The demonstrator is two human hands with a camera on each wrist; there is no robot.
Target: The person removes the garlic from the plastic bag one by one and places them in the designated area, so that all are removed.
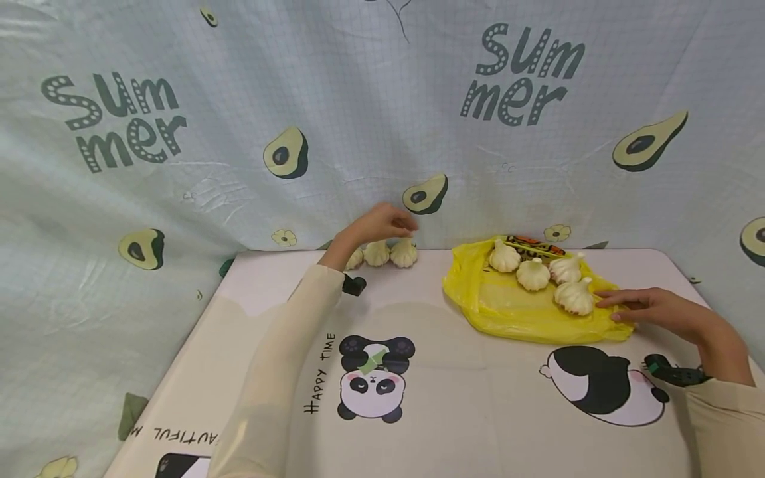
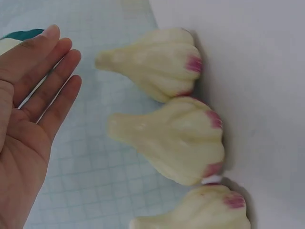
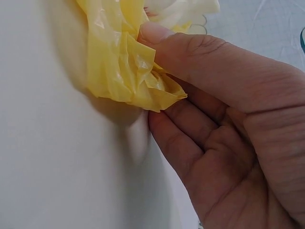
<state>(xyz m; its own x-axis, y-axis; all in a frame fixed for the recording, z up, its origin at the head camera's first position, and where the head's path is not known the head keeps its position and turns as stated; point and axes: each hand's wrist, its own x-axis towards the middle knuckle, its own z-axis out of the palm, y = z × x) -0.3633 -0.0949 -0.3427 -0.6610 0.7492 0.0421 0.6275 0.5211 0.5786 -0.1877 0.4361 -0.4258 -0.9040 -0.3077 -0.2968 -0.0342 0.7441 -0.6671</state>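
My left hand (image 1: 385, 222) hovers just above a row of garlic bulbs (image 1: 404, 253) at the table's back edge. In the left wrist view its straight fingers stand apart from three pale bulbs (image 2: 167, 138) with pinkish root ends, and nothing lies in the palm. On the right, several garlic bulbs (image 1: 532, 275) lie on a flattened yellow plastic bag (image 1: 496, 312). My right hand (image 1: 663, 311) reaches over the bag's right end, fingertips by the nearest bulb (image 1: 575, 296). The right wrist view has its thumb against the crumpled bag edge (image 3: 128, 71); some fingertips are hidden behind it.
A pale tablecloth (image 1: 454, 411) printed with pandas covers the table. Behind it hangs a light curtain (image 1: 358, 99) with avocado prints, close to the table's back edge. Dark wrist cameras (image 1: 354, 285) are strapped to both wrists.
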